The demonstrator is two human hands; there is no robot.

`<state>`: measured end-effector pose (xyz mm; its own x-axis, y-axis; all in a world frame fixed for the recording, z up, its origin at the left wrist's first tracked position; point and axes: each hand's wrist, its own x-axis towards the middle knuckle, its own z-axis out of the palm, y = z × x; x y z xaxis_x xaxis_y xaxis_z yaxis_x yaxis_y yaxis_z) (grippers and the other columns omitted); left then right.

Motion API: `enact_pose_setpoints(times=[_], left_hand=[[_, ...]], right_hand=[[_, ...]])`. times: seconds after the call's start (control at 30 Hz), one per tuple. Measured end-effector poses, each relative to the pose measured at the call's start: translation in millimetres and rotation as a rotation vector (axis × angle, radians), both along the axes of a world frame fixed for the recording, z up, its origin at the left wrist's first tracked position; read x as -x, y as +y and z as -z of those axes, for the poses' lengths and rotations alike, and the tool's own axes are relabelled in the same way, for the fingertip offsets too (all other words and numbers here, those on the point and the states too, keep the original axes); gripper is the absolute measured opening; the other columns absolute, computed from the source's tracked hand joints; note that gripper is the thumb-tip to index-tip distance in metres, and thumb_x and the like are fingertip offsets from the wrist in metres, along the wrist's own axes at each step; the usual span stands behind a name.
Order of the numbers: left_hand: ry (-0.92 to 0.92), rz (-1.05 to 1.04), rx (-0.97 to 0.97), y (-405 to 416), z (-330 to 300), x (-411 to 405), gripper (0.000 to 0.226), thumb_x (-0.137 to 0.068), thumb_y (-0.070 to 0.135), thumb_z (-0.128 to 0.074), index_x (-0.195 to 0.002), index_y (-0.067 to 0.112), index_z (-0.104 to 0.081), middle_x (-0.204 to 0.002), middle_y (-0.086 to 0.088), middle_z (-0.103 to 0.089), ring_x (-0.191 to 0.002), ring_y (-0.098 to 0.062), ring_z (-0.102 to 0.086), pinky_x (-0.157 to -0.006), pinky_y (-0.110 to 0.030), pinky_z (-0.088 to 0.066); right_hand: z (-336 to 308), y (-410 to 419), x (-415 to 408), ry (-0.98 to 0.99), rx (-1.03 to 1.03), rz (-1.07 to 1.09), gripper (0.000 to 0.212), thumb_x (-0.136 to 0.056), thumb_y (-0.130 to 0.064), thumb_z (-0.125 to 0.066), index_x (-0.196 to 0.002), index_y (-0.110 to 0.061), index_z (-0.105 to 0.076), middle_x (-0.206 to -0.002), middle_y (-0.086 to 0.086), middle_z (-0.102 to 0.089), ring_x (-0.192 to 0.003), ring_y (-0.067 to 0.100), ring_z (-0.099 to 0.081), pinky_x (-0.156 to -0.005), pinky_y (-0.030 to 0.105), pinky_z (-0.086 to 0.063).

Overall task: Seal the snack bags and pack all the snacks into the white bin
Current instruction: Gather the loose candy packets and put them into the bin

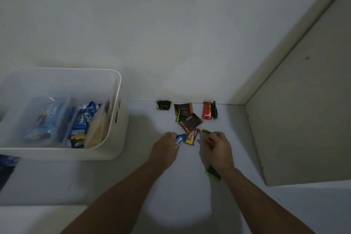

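My left hand [167, 146] grips a small blue snack packet [180, 139] on the pale surface [190, 195], fingers curled round its end. My right hand [218, 150] is closed on a long black packet with green ends [212, 174]; one end pokes out past my fingers, the other trails under my wrist, and something red shows in my grip too. Between my hands lies a red-and-yellow wrapper [191, 137], touching the blue packet. Beyond it lie two brown packets [190, 122], a black-and-green packet [163, 105] and an orange bar [207, 110] near the wall. The white bin [114, 138] stands well to the left, already holding blue packets [83, 119] and a clear box [47, 119].
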<state>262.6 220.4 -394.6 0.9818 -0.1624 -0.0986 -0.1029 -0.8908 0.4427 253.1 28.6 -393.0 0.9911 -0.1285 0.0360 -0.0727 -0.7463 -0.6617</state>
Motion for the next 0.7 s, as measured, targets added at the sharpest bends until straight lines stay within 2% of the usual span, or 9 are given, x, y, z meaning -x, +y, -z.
enact_pose_setpoints(times=[0.13,0.2,0.3,0.37,0.43,0.47,0.57,0.63,0.7], left_hand=[[-0.095,-0.062,0.078,8.1,-35.3,5.4,0.025,-0.094,0.027,-0.05,-0.109,0.008,-0.055,-0.102,-0.011,-0.061,-0.09,-0.028,-0.06,-0.074,-0.036,-0.046],[-0.178,-0.08,0.121,17.7,-60.2,2.7,0.024,-0.092,0.028,-0.05,-0.102,0.007,-0.058,-0.095,-0.014,-0.063,-0.085,-0.034,-0.061,-0.071,-0.038,-0.047],[-0.205,-0.134,0.172,36.8,-108.6,-4.8,0.023,-0.091,0.028,-0.052,-0.106,0.01,-0.056,-0.103,-0.013,-0.062,-0.094,-0.036,-0.059,-0.078,-0.041,-0.046],[-0.244,-0.159,0.18,53.7,-139.2,-9.2,0.022,-0.09,0.027,-0.054,-0.106,0.011,-0.054,-0.102,-0.014,-0.063,-0.095,-0.037,-0.059,-0.077,-0.041,-0.045],[-0.297,-0.214,0.204,76.0,-165.7,-11.1,0.019,-0.089,0.026,-0.056,-0.1,0.011,-0.053,-0.093,-0.014,-0.065,-0.088,-0.037,-0.061,-0.071,-0.039,-0.044],[-0.319,-0.26,0.218,88.9,-176.6,-10.6,0.018,-0.088,0.026,-0.056,-0.097,0.011,-0.053,-0.089,-0.015,-0.066,-0.084,-0.038,-0.061,-0.068,-0.038,-0.044],[-0.309,-0.399,0.203,134.2,-196.4,-7.6,0.02,-0.088,0.027,-0.058,-0.094,0.008,-0.056,-0.086,-0.017,-0.067,-0.083,-0.038,-0.062,-0.067,-0.037,-0.045],[-0.242,-0.461,0.194,165.3,-200.6,-4.7,0.023,-0.085,0.027,-0.062,-0.093,0.007,-0.057,-0.087,-0.017,-0.067,-0.083,-0.036,-0.062,-0.067,-0.034,-0.042],[-0.169,-0.5,0.198,192.6,-198.6,-2.1,0.029,-0.08,0.029,-0.068,-0.093,0.006,-0.058,-0.087,-0.017,-0.067,-0.083,-0.035,-0.063,-0.068,-0.035,-0.046]], right_hand=[[-40.0,10.8,-5.8,-0.004,-0.078,-0.014,0.015,-0.078,0.001,-0.066,-0.084,-0.012,-0.067,-0.095,0.004,-0.059,-0.083,0.017,-0.055,-0.072,0.018,-0.043],[-66.1,23.7,-12.2,-0.014,-0.112,-0.045,0.016,-0.076,0.0,-0.068,-0.079,-0.016,-0.064,-0.088,0.001,-0.057,-0.078,0.017,-0.055,-0.069,0.025,-0.048],[-110.5,53.4,-24.5,-0.047,-0.136,-0.112,0.011,-0.074,-0.001,-0.069,-0.076,-0.01,-0.065,-0.084,0.009,-0.064,-0.08,0.023,-0.058,-0.069,0.028,-0.047],[-141.3,78.5,-32.9,-0.084,-0.166,-0.156,0.011,-0.074,-0.002,-0.069,-0.08,-0.01,-0.066,-0.085,0.009,-0.066,-0.08,0.021,-0.06,-0.065,0.019,-0.042],[-169.9,107.0,-39.9,-0.093,-0.242,-0.173,0.013,-0.075,-0.006,-0.07,-0.083,-0.014,-0.065,-0.08,0.0,-0.064,-0.074,0.014,-0.059,-0.061,0.008,-0.042],[-182.6,122.3,-43.5,-0.092,-0.288,-0.184,0.013,-0.075,-0.007,-0.071,-0.085,-0.013,-0.065,-0.079,-0.002,-0.063,-0.073,0.014,-0.06,-0.063,0.009,-0.045],[-209.6,169.0,-54.1,-0.041,-0.349,-0.248,0.016,-0.077,-0.01,-0.07,-0.09,-0.018,-0.066,-0.085,-0.001,-0.067,-0.078,0.021,-0.068,-0.07,0.032,-0.058],[-220.4,201.0,-61.1,0.042,-0.393,-0.28,0.015,-0.077,-0.009,-0.068,-0.088,-0.018,-0.066,-0.085,0.007,-0.07,-0.074,0.026,-0.071,-0.066,0.038,-0.061],[-223.3,230.1,-67.1,0.116,-0.387,-0.301,0.006,-0.075,-0.012,-0.067,-0.081,-0.011,-0.067,-0.082,0.012,-0.072,-0.074,0.028,-0.072,-0.066,0.043,-0.061]])
